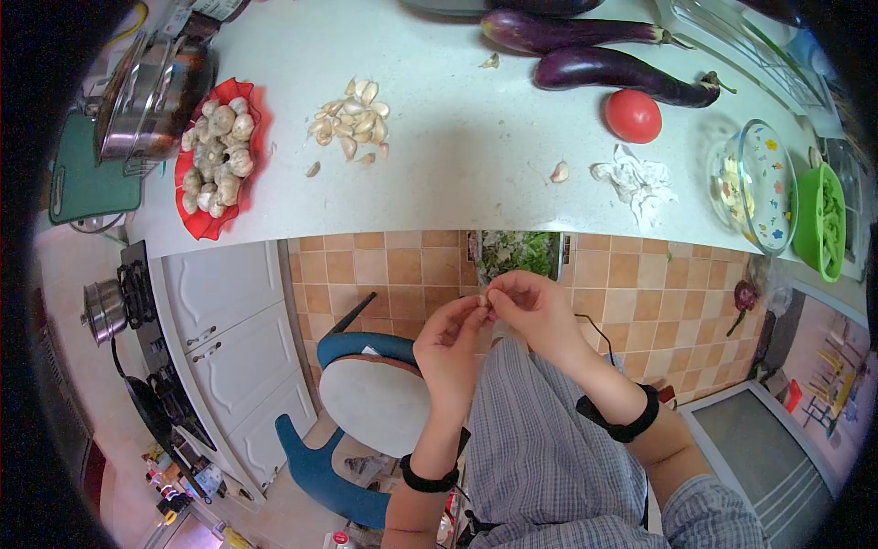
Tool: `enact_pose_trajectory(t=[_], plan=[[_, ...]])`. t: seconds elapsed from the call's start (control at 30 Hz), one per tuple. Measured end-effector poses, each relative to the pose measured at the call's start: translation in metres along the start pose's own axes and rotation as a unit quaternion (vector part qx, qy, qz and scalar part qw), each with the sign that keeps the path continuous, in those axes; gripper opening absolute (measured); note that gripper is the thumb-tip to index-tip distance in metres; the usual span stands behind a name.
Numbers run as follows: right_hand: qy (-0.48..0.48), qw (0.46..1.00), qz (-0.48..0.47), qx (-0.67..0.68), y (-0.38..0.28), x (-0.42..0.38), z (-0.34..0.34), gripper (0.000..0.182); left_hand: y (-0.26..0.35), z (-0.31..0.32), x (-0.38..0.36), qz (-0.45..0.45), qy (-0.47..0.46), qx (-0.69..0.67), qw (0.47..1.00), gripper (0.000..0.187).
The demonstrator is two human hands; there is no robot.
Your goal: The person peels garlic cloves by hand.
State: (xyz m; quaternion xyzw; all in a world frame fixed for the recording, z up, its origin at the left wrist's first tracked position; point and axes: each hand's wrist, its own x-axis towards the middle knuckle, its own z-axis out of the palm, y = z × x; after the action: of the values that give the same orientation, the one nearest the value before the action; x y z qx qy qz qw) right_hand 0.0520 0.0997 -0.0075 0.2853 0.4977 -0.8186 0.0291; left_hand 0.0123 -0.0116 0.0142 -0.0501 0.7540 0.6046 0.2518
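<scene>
My left hand and my right hand meet in front of my lap, below the counter's front edge. Their fingertips pinch a small pale piece, seemingly a garlic clove, mostly covered by the fingers. On the white counter lies a pile of garlic cloves. Whole garlic bulbs fill a red scalloped plate on the left. One single clove lies right of centre, near a heap of white peels.
Eggplants and a tomato lie at the back right. A glass bowl and green basket stand at the right edge. A steamer pot is left. Below are a chair and a bin of greens.
</scene>
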Motion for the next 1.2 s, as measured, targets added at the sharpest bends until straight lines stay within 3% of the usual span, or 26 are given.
enact_pose_trajectory(t=[0.33, 0.53, 0.67, 0.73, 0.93, 1.1, 1.2], plan=[[-0.051, 0.998, -0.008, 0.023, 0.001, 0.002, 0.001, 0.010, -0.002, -0.011, 0.007, -0.126, -0.014, -0.186, 0.974, 0.018], [-0.037, 0.986, -0.086, -0.138, -0.003, 0.004, -0.005, 0.009, -0.011, -0.015, 0.012, -0.143, -0.009, -0.287, 0.947, 0.021], [-0.010, 0.974, -0.154, -0.168, -0.011, 0.006, -0.001, 0.014, -0.005, -0.013, 0.010, -0.127, -0.023, -0.215, 0.968, 0.021], [-0.009, 0.973, -0.164, -0.161, -0.012, 0.007, 0.000, 0.014, -0.003, -0.011, 0.009, -0.066, -0.032, -0.099, 0.992, 0.019], [0.019, 0.966, -0.173, -0.191, -0.009, 0.009, -0.004, 0.012, 0.002, -0.002, 0.010, -0.005, -0.025, -0.053, 0.998, 0.021], [0.034, 0.945, -0.179, -0.271, -0.013, 0.004, 0.001, 0.019, 0.002, -0.003, 0.012, -0.046, -0.021, -0.053, 0.997, 0.018], [0.057, 0.959, -0.166, -0.222, -0.008, 0.004, 0.003, 0.022, -0.004, -0.004, 0.016, -0.076, -0.023, -0.115, 0.990, 0.018]])
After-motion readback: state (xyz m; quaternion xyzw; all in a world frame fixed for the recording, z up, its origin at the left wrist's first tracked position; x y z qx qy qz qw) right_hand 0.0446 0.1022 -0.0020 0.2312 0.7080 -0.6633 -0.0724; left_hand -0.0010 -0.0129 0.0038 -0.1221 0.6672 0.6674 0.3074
